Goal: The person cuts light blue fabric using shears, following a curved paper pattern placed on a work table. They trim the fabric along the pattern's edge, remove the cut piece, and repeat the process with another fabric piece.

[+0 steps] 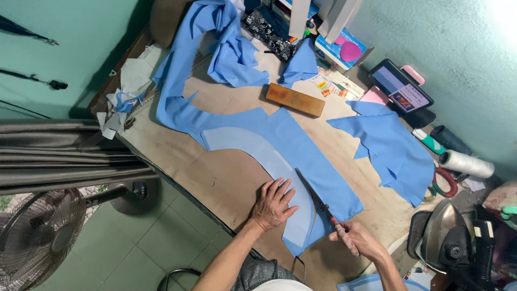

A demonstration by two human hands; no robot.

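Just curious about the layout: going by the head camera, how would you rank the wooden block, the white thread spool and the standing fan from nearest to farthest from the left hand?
1. Wooden block, up the table beyond the left hand.
2. White thread spool, far right edge.
3. Standing fan, on the floor at the left, slightly farther.

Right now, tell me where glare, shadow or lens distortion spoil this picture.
Head view: glare whitens the wall at the top right corner; the fan and table edge bow from wide-angle distortion; the iron sits in shade; the left hand, right hand, scissors and blue fabric are evenly lit and sharp.
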